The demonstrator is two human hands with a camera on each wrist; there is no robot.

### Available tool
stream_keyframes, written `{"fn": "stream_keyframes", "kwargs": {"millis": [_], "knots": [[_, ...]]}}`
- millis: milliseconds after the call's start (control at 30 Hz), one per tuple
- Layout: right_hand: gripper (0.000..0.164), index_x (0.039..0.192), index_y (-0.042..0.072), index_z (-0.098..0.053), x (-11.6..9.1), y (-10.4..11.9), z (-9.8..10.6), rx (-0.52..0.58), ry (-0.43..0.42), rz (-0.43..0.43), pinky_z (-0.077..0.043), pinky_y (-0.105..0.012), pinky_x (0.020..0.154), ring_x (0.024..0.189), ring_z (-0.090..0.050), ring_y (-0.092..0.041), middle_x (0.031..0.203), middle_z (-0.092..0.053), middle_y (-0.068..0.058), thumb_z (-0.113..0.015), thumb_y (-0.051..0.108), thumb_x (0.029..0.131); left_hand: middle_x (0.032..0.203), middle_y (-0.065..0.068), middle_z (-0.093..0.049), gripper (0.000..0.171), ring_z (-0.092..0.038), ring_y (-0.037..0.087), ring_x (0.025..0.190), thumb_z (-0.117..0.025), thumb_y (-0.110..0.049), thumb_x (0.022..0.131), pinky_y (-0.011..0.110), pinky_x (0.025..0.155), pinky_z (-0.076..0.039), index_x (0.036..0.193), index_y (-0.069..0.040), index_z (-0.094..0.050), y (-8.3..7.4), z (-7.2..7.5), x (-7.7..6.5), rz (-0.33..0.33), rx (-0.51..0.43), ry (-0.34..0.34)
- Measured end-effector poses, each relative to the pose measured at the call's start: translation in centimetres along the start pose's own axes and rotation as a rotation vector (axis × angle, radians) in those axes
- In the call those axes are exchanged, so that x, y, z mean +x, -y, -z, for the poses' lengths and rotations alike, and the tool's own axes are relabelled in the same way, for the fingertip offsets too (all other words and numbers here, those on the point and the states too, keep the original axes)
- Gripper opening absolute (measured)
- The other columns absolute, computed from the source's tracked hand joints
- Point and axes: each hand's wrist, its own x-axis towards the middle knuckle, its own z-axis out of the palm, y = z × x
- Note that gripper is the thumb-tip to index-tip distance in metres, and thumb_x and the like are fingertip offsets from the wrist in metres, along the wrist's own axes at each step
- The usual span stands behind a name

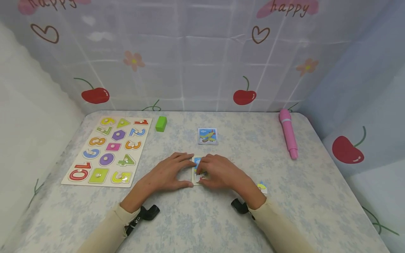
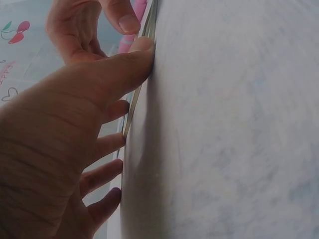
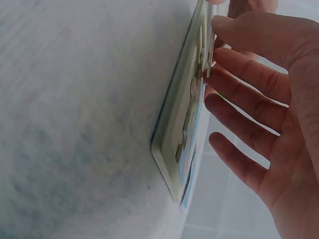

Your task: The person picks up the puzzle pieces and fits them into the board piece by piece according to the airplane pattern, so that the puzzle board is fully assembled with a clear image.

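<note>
A small puzzle board (image 1: pixel 192 177) with a raised pale rim lies flat on the table between the hands, part of its coloured picture covered by fingers. My left hand (image 1: pixel 167 172) rests at the board's left side, its fingers fairly straight and spread; thumb and fingertips touch the edge. Over the board, my right hand (image 1: pixel 223 172) pinches a thin puzzle piece (image 3: pixel 210 57) between thumb and fingers, just above the recess. Another loose piece (image 1: pixel 262 187), blue, yellow and white, lies beside the right wrist, partly hidden. Beyond the board is a square card (image 1: pixel 207 136) with a yellow aeroplane picture.
On the left lies a number and shape peg board (image 1: pixel 105 151). A green block (image 1: pixel 161 124) stands by its far right corner. A pink stick-like object (image 1: pixel 288 133) lies at the far right. A printed curtain (image 1: pixel 202 56) hangs behind the patterned table (image 1: pixel 190 225).
</note>
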Motion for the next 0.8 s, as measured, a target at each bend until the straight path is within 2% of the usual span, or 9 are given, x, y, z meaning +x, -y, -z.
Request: {"fn": "stream_keyframes", "kwargs": {"millis": [167, 367, 800], "knots": [[0.02, 0.112, 0.021, -0.079, 0.04, 0.33, -0.21, -0.069, -0.007, 0.037, -0.057, -0.041, 0.094, 0.106, -0.066, -0.017, 0.116, -0.071, 0.005, -0.083, 0.031, 0.095, 0.167, 0.005, -0.047, 0.068, -0.043, 0.028, 0.153, -0.083, -0.057, 0.091, 0.05, 0.119, -0.044, 0.146, -0.022, -0.066, -0.01, 0.05, -0.04, 0.0, 0.004, 0.004], [0.021, 0.113, 0.022, -0.078, 0.12, 0.39, -0.57, -0.115, -0.012, 0.038, -0.056, -0.043, 0.1, 0.11, -0.066, -0.017, 0.118, -0.07, 0.005, -0.083, 0.034, 0.096, 0.167, 0.006, -0.047, 0.067, -0.043, 0.029, 0.153, -0.083, -0.057, 0.091, 0.051, 0.12, -0.043, 0.145, -0.021, -0.067, -0.03, 0.08, -0.01, -0.003, 0.001, 0.003], [0.014, 0.107, 0.024, -0.079, 0.11, 0.29, -0.68, -0.135, -0.033, 0.054, -0.057, -0.041, 0.097, 0.108, -0.066, -0.015, 0.115, -0.07, 0.006, -0.084, 0.032, 0.096, 0.167, 0.007, -0.047, 0.067, -0.043, 0.029, 0.153, -0.084, -0.055, 0.091, 0.052, 0.118, -0.045, 0.146, -0.021, -0.066, -0.03, 0.08, -0.11, -0.007, -0.011, -0.004]]}}
